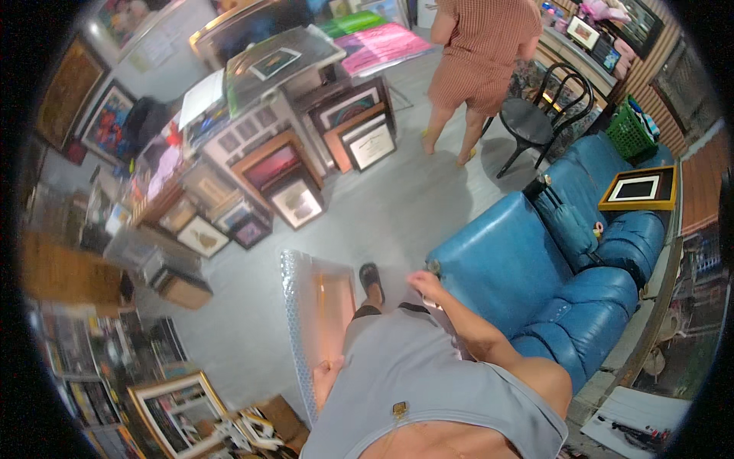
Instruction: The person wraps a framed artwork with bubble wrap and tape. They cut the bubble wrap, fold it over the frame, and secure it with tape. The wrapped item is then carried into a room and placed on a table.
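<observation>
At my left side hangs a large flat picture frame in bubble wrap (300, 325), tilted on edge, a tan panel showing through the plastic. My left hand (329, 376) is closed on its near edge, close to my hip. My right hand (428, 288) is held out in front of the blue sofa's (489, 252) left end, its fingers curled together. A small pale patch shows beneath that hand, too blurred to name. Whether the right fingers touch the sofa is unclear.
Framed pictures (297, 200) lean against a cluttered work table (287, 57) ahead. Another person (478, 69) stands beyond, beside a black chair (527, 122). On the sofa lie a yellow frame (664, 196) and a green basket (631, 131). A gold-edged frame (138, 398) stands lower left.
</observation>
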Demonstrator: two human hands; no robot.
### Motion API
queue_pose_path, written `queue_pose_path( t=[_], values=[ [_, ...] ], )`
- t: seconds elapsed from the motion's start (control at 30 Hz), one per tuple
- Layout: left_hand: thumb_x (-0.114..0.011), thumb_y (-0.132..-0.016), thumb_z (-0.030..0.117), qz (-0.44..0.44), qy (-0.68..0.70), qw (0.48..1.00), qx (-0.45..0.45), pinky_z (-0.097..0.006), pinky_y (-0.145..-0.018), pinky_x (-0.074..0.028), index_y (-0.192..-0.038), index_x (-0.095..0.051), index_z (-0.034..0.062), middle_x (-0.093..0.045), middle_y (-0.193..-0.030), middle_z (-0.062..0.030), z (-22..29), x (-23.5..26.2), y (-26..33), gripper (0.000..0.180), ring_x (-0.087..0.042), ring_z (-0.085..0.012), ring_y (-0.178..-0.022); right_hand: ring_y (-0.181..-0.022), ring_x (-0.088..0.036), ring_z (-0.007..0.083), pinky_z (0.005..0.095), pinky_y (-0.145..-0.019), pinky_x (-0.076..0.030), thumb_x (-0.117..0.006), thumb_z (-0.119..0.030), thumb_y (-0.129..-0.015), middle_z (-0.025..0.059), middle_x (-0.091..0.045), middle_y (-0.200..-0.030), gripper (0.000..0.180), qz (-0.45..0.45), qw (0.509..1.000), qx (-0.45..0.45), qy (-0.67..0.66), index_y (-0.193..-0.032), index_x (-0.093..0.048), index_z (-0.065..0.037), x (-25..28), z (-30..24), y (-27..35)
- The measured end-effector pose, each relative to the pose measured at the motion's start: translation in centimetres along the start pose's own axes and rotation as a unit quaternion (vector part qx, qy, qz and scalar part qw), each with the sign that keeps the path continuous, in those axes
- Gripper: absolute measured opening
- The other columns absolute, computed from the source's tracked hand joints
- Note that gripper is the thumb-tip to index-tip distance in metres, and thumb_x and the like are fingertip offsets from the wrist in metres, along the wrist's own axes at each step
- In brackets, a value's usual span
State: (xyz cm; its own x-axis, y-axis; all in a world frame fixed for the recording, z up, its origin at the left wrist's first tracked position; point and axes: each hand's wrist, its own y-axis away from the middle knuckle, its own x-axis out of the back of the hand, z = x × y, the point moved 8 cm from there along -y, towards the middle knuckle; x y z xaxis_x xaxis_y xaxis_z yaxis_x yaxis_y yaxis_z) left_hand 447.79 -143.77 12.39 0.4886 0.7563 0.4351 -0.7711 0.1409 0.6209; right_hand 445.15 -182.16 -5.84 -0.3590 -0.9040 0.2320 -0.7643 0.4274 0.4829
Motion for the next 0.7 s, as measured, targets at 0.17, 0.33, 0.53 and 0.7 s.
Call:
queue_pose_path(
  t=[0.17, 0.33, 0.53, 0.7],
  values=[
    [-0.065, -0.075, 0.026, -0.015, -0.042, 0.999, -0.028, -0.034, -0.069, -0.043, -0.085, -0.062, -0.0078, -0.062, -0.073, -0.0137, 9.0, 0.9, -11.1, 0.035, -0.057, -0.0204, -0.074, -0.075, -0.059, 0.0140, 0.0287, -0.071, -0.046, -0.064, -0.025, -0.076, 0.0055, -0.065, -0.080, 0.021, 0.089, 0.993, -0.073, 0.041, -0.086, -0.066, -0.007, 4.3, -1.2, -4.2],
    [-0.068, -0.074, 0.023, -0.004, 0.012, 0.998, -0.069, -0.034, -0.067, -0.043, -0.084, -0.063, -0.0062, -0.061, -0.075, -0.0103, 22.4, 1.0, -18.2, 0.032, -0.055, -0.0175, -0.073, -0.075, -0.058, 0.0122, 0.0258, -0.069, -0.046, -0.063, -0.024, -0.078, 0.0040, -0.064, -0.083, 0.025, 0.194, 0.970, -0.074, -0.124, -0.092, -0.064, -0.005, 9.7, -3.1, -9.4],
    [-0.068, -0.075, 0.027, -0.040, -0.020, 0.999, -0.022, -0.031, -0.056, -0.037, -0.069, -0.060, -0.0012, -0.052, -0.065, -0.0020, 29.9, -2.5, -27.0, 0.029, -0.044, -0.0116, -0.062, -0.070, -0.055, 0.0102, 0.0250, -0.064, -0.045, -0.063, -0.026, -0.079, 0.0026, -0.062, -0.082, 0.027, 0.253, 0.947, -0.087, -0.176, -0.095, -0.063, -0.004, 13.5, -4.9, -14.9],
    [-0.065, -0.077, 0.033, -0.111, -0.134, 0.985, -0.006, -0.030, -0.053, -0.035, -0.065, -0.058, -0.0005, -0.051, -0.061, -0.0023, 39.2, -8.8, -28.4, 0.036, -0.044, -0.0114, -0.059, -0.081, -0.060, 0.0176, 0.0295, -0.075, -0.046, -0.064, -0.030, -0.076, 0.0083, -0.065, -0.086, 0.032, 0.237, 0.941, -0.144, -0.196, -0.097, -0.064, -0.005, 16.7, -2.1, -20.0]
  ],
)
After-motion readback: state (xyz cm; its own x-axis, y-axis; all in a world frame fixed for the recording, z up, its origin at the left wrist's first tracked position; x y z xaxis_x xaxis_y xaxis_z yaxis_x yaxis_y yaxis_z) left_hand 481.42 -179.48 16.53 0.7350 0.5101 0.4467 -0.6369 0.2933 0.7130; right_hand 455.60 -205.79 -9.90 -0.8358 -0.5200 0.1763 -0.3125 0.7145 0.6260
